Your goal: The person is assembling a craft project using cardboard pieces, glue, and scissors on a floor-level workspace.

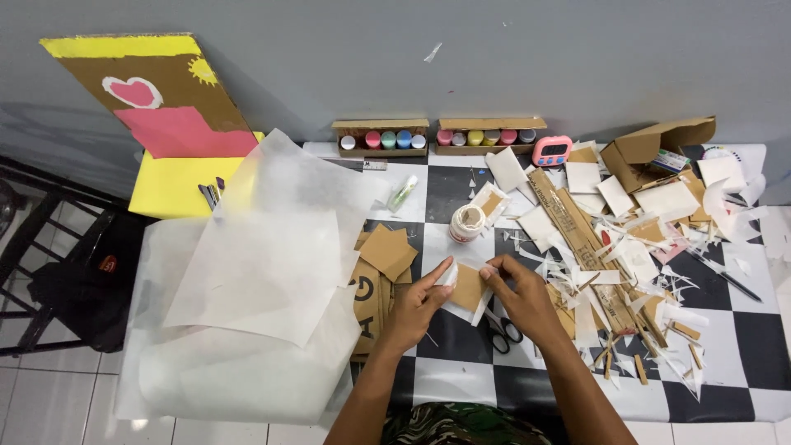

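Note:
My left hand and my right hand both pinch a small brown cardboard piece wrapped in white paper, held just above the black-and-white checkered table. The left fingers press the piece's left edge, the right fingers its upper right edge. A glue jar with a white lid stands just behind the piece. Black-handled scissors lie under my right hand, partly hidden.
Large sheets of translucent white paper cover the table's left. Cardboard squares lie beside them. Cardboard strips and paper scraps pile up on the right. Two trays of paint pots, a pink timer and a painted board stand by the wall.

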